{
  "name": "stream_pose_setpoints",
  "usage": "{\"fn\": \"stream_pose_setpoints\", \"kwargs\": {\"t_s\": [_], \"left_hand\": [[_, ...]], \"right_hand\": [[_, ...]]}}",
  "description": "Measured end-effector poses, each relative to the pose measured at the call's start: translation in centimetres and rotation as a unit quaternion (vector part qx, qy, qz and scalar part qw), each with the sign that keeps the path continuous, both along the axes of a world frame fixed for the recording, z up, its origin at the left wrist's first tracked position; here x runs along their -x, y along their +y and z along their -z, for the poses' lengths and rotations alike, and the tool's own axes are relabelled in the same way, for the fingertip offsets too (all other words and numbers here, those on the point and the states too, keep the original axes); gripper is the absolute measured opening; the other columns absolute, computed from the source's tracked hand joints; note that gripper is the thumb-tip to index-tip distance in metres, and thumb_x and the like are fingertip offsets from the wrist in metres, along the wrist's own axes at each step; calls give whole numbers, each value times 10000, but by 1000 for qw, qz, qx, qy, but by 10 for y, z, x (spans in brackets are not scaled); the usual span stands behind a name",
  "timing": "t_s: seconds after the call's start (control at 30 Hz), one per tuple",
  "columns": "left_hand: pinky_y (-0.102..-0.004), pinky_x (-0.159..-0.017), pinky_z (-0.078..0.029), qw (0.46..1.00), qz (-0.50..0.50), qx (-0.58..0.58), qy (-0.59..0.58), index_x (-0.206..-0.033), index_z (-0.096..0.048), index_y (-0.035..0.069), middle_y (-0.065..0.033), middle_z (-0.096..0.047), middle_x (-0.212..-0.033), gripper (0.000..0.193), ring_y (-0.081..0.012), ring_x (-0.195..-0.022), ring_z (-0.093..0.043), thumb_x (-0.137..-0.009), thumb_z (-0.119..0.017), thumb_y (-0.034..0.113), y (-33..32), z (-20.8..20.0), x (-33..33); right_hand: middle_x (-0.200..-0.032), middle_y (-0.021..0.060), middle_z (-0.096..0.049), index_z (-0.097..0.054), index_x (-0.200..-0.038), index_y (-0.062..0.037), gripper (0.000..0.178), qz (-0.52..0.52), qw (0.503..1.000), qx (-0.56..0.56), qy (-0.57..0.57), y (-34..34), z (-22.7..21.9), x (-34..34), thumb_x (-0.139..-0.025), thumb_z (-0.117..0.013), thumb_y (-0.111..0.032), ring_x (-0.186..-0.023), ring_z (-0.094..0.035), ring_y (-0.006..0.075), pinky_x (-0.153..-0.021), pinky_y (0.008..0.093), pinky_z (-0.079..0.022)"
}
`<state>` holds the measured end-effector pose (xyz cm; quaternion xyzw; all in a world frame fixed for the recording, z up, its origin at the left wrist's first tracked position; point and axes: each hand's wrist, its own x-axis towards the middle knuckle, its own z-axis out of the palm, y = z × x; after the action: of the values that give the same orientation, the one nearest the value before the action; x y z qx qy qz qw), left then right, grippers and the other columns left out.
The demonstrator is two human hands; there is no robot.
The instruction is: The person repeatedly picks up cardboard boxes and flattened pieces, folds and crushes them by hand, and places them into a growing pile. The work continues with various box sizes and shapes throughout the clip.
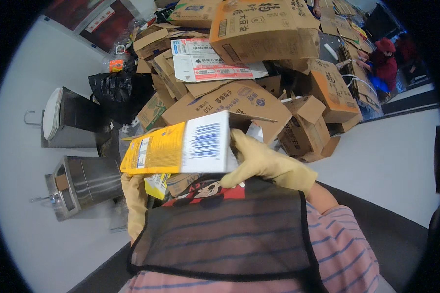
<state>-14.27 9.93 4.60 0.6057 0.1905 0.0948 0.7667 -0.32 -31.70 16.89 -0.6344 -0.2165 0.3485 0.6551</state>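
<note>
A yellow and white cardboard box [178, 146] with a blue striped panel is held in front of my chest, between both hands. My left hand [133, 193], in a pale yellow rubber glove, grips its lower left corner; the box covers most of those fingers. On the other end, my right hand [261, 161], gloved alike, has its thumb and fingers around the white side. Right behind the held box lies a large flattened brown carton [239, 100] on a heap of cardboard. A smaller yellow package [157, 185] shows below it, near my left hand.
Brown cartons pile up ahead, topped by a big box [266, 31]; a white printed sheet [215, 63] lies among them. At left are a black plastic bag [120, 93] and metal containers [90, 183]. Someone in red [384, 63] is at far right. Black mesh apron [225, 234] covers my front.
</note>
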Motion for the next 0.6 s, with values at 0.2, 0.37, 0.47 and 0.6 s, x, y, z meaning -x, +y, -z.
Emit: {"fn": "stream_pose_setpoints", "kwargs": {"t_s": [0.2, 0.37, 0.47, 0.6], "left_hand": [[-348, -806, -593, 996, -21, -66, 48, -1194, -740, -54, -108, -784, -1087, 324, -204, -903, -752, -906, -698, 87, 21, 4, 19], [-427, -1020, -599, 928, -26, -325, 179, -1495, -624, -27, -198, -693, -1402, 680, -293, -1227, -725, -902, -848, 219, -14, -75, -10], [-498, -1248, -457, 763, -31, -642, 65, -1724, -382, 7, -244, -445, -1718, 1173, -357, -1533, -535, -772, -998, 310, -57, -170, -26], [-489, -1277, -407, 878, 277, -368, -131, -1668, -455, 1, -265, -549, -1632, 1448, -405, -1526, -537, -472, -1073, 535, -123, -229, -62]], "right_hand": [[-1165, 103, -805, -734, -1280, 35, 471, 0, 977, -84, 195, -17, -6, 5, -846, -911, -13, -1096, -749, 160, -977, 299, -580], [-825, 78, -673, -751, -945, -43, 265, 33, 968, -80, -235, -32, -51, 3, -865, -967, -173, -803, -632, 129, -712, 328, -496], [-835, 65, -622, -703, -894, -39, 340, -55, 984, 9, -169, -33, -86, -3, -925, -936, -286, -750, -580, 176, -682, 330, -458], [-789, 65, -481, -535, -833, -45, 546, -209, 962, 73, -160, -18, -108, -1, -1014, -825, -470, -722, -483, 228, -661, 370, -408]]}}
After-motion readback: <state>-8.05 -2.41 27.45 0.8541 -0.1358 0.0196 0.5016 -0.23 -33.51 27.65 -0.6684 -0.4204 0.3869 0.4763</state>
